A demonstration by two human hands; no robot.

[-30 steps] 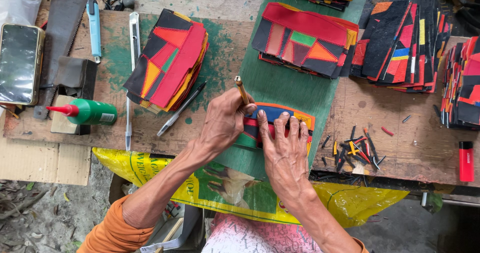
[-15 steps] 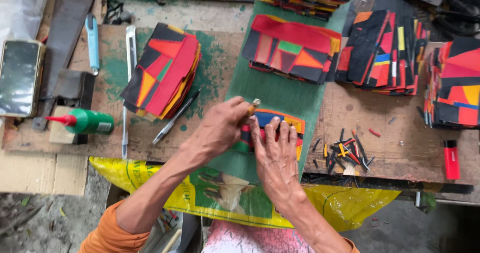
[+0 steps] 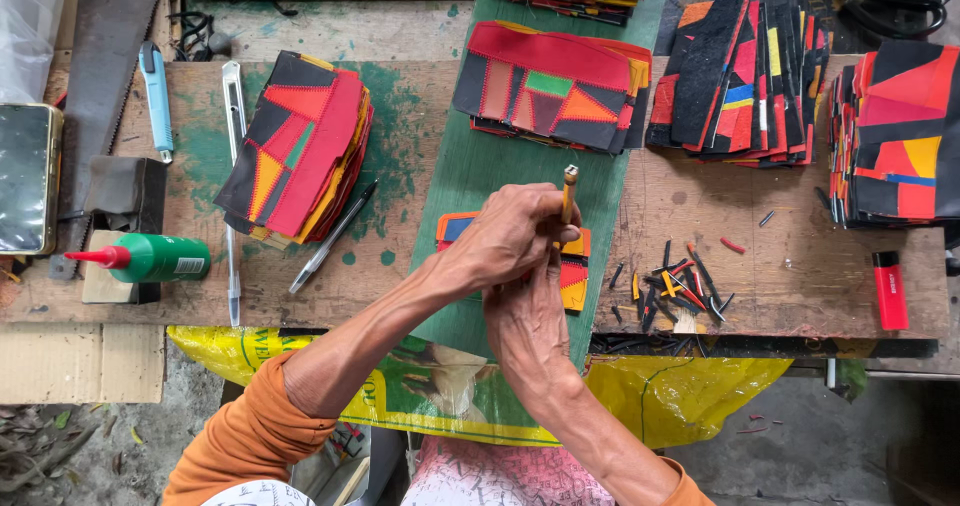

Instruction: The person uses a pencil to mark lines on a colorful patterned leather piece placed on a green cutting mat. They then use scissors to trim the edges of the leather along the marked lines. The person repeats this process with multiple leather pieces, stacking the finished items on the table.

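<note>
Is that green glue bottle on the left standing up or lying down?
Lying down. The green bottle rests on its side across a small block, its red nozzle pointing left.

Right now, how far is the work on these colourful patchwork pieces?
Done: several stitched stacks lie on the bench, and trimmed scraps sit at the right. In hand: the left hand holds a wooden-handled tool upright over one patchwork piece, which the right hand presses flat. Left: cannot tell which stacks are unfinished.
</note>
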